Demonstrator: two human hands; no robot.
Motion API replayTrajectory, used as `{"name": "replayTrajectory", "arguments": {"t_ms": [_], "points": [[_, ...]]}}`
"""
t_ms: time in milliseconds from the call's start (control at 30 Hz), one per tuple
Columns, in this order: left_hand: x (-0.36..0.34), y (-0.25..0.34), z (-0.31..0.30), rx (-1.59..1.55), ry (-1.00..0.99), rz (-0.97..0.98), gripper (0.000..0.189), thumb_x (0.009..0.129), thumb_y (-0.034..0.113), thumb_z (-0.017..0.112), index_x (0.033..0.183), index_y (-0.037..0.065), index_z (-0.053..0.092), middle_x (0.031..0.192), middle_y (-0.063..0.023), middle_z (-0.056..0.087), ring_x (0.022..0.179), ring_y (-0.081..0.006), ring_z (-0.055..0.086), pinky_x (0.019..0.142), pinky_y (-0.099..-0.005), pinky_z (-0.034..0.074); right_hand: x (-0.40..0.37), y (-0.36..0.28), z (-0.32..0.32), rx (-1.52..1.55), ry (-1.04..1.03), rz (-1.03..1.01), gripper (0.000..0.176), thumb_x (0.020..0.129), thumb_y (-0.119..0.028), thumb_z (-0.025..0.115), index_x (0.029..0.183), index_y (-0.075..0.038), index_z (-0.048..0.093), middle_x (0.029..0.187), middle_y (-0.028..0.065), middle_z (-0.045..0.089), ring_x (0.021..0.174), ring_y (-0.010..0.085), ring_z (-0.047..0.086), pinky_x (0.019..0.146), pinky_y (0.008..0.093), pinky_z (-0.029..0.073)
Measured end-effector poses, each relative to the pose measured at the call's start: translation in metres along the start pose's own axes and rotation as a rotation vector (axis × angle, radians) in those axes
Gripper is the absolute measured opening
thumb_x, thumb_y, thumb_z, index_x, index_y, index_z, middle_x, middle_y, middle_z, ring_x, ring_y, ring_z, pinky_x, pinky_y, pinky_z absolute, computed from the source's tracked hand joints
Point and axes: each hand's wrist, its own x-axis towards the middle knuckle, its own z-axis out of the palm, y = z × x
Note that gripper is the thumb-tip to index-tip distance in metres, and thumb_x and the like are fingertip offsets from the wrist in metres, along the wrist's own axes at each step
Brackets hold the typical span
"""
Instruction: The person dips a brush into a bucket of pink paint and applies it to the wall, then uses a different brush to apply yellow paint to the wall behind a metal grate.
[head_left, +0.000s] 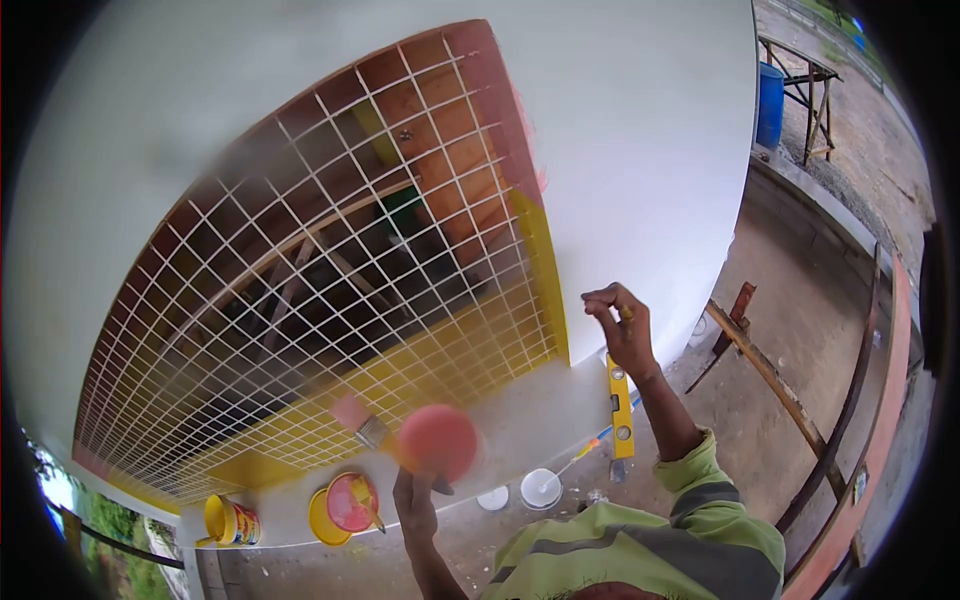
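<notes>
My left hand (415,505), low in the middle, grips a round tub of pink paint (440,440). A wide paintbrush (372,432) with pink-coated bristles and a metal band lies beside the tub, its handle running toward the same hand. Raised before the white wall (640,130), my right hand (625,325) has thumb and fingers pinched together. A small yellowish bit shows between its fingers, too small to name. Left of it is a window opening with a white wire grid (400,220). The reveal is yellow (545,280) on its lower part and dull pink (500,110) higher up.
Below the wall stand a yellow paint can (232,522), a pink-paint bucket (350,500) with a brush on it, and a white bucket (541,488). A yellow spirit level (620,410) is near my right forearm. Timber planks (775,380) lie at right; a blue barrel (769,105) stands beyond.
</notes>
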Motion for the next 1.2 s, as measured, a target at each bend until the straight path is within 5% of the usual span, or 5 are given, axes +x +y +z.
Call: {"name": "replayTrajectory", "arguments": {"t_ms": [367, 533, 733, 900, 1200], "points": [[-0.008, -0.028, 0.003, 0.006, 0.023, -0.055, 0.035, 0.104, 0.032, 0.049, 0.096, 0.0, 0.059, 0.077, -0.0048, 0.06, 0.059, -0.0115, 0.055, 0.055, -0.0264, 0.046, 0.124, -0.045, -0.032, -0.011, 0.138, -0.387, 0.049, 0.106, -0.034, 0.037, 0.072, -0.001, 0.049, 0.06, 0.003, 0.038, 0.055, 0.0115, 0.034, 0.053, 0.0301, 0.03], [-0.041, -0.029, 0.06, -0.014, 0.192, -0.117, 0.039, 0.105, 0.039, 0.049, 0.096, 0.002, 0.059, 0.079, -0.0065, 0.061, 0.088, -0.0201, 0.062, 0.089, -0.0382, 0.047, 0.233, -0.083, -0.042, -0.702, -0.217, -1.143, 0.047, 0.098, -0.018, 0.047, 0.143, -0.006, 0.051, 0.146, 0.0142, 0.047, 0.136, 0.0298, 0.041, 0.115, 0.0423, 0.033], [-0.075, -0.048, 0.149, -0.083, 0.377, -0.081, 0.047, 0.102, 0.046, 0.053, 0.105, 0.0, 0.06, 0.09, -0.0104, 0.066, 0.067, -0.0117, 0.057, 0.057, -0.0259, 0.047, 0.33, -0.096, -0.029, -1.288, -0.318, -1.283, 0.073, 0.103, -0.035, 0.042, 0.158, -0.002, 0.007, 0.166, 0.015, 0.004, 0.154, 0.0317, -0.002, 0.127, 0.0463, -0.002], [-0.09, -0.04, 0.195, -0.092, 0.442, -0.152, 0.044, 0.103, 0.046, 0.051, 0.099, 0.002, 0.059, 0.08, -0.0056, 0.059, 0.088, -0.0196, 0.061, 0.093, -0.0396, 0.047, 0.342, -0.082, -0.017, -1.106, -0.439, -1.312, 0.074, 0.101, -0.034, 0.045, 0.157, 0.001, 0.011, 0.165, 0.0188, 0.005, 0.154, 0.0319, -0.002, 0.127, 0.0465, -0.001], [-0.084, -0.054, 0.216, -0.053, 0.506, -0.166, 0.052, 0.101, 0.051, 0.051, 0.099, -0.001, 0.06, 0.085, -0.0087, 0.064, 0.064, -0.0124, 0.056, 0.059, -0.0273, 0.047, 0.322, -0.063, -0.02, -1.254, -0.561, -1.461, 0.073, 0.102, -0.037, 0.043, 0.155, 0.005, 0.016, 0.164, 0.0224, 0.011, 0.153, 0.0354, 0.002, 0.126, 0.0487, 0.004]]}}
